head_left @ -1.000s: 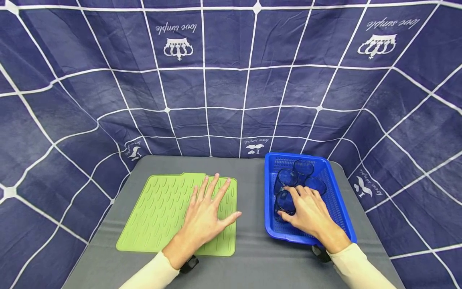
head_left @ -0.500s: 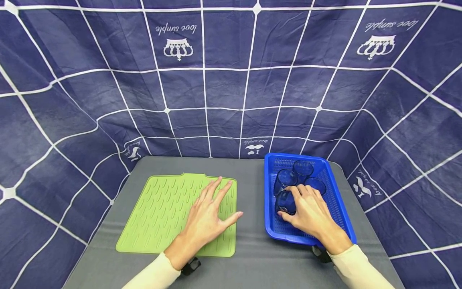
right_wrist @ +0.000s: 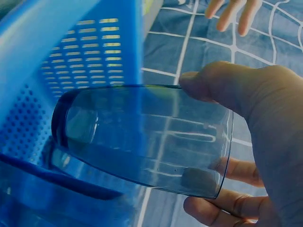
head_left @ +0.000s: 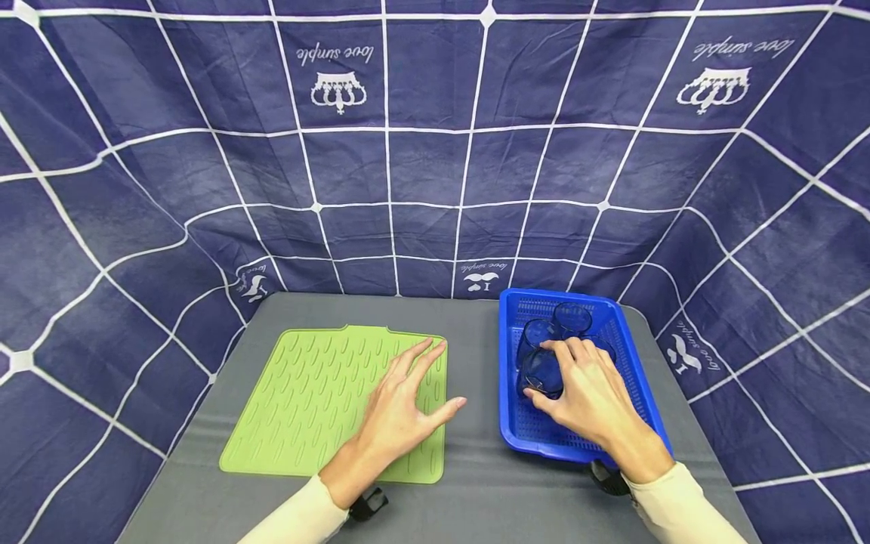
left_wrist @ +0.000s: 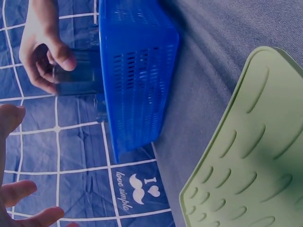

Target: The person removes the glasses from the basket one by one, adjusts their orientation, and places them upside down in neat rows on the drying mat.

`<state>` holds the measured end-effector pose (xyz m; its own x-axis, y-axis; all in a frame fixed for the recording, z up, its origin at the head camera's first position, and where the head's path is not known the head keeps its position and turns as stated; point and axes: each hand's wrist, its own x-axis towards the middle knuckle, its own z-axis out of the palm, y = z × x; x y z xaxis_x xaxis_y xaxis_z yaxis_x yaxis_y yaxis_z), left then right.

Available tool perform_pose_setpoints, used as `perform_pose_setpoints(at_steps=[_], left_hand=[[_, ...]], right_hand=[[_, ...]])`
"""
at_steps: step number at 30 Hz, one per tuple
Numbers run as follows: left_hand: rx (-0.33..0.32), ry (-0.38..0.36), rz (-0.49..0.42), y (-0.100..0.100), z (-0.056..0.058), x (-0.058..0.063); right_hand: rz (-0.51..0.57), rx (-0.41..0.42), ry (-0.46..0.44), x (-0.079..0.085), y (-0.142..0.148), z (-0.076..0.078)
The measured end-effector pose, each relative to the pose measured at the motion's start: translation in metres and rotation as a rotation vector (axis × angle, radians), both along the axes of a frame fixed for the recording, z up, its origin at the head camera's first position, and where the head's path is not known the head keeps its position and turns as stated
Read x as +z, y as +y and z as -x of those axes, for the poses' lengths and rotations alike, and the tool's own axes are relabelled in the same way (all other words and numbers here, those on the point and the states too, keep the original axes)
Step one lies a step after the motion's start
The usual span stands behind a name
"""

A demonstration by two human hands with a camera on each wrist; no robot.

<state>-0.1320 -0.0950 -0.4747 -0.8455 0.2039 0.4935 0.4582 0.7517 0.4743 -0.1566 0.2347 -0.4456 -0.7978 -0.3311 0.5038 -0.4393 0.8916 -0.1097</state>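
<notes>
My right hand [head_left: 591,397] had just raised the glass [head_left: 544,370] it gripped partly above the blue basket [head_left: 508,412] at four o'clock, so lifting-out seemed begun, while my left hand [head_left: 394,415] hovered, loosely open, over the green mat [head_left: 306,400] at seven.

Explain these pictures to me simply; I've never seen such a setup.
There's no machine: a person's left hand and right hand do the work. The wide picture is taken from the head, looking forward and down; the other two come from the left and right wrists. On the gray surface lie a green mat and a blue basket containing glasses. The right hand holds one glass near its rim. The left hand is over the mat, holding nothing.
</notes>
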Motion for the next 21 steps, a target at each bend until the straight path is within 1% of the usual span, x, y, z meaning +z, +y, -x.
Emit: perform_pose_setpoints(at_steps=[3,7,12,16,21], left_hand=[[-0.018,-0.010,-0.014,0.003,0.001,0.000],[-0.010,-0.018,-0.026,0.004,-0.001,-0.001],[-0.033,-0.001,-0.044,0.006,-0.001,-0.001],[-0.045,0.012,-0.048,0.010,0.000,0.000],[-0.054,0.014,-0.069,0.014,0.001,0.002]], right_hand=[[0.002,0.001,0.034,0.007,-0.001,-0.002],[-0.007,0.012,0.052,0.014,-0.006,-0.003],[0.001,0.021,0.073,0.021,-0.012,-0.005],[0.018,0.034,0.097,0.027,-0.013,-0.006],[0.068,0.053,0.087,0.032,-0.018,-0.007]])
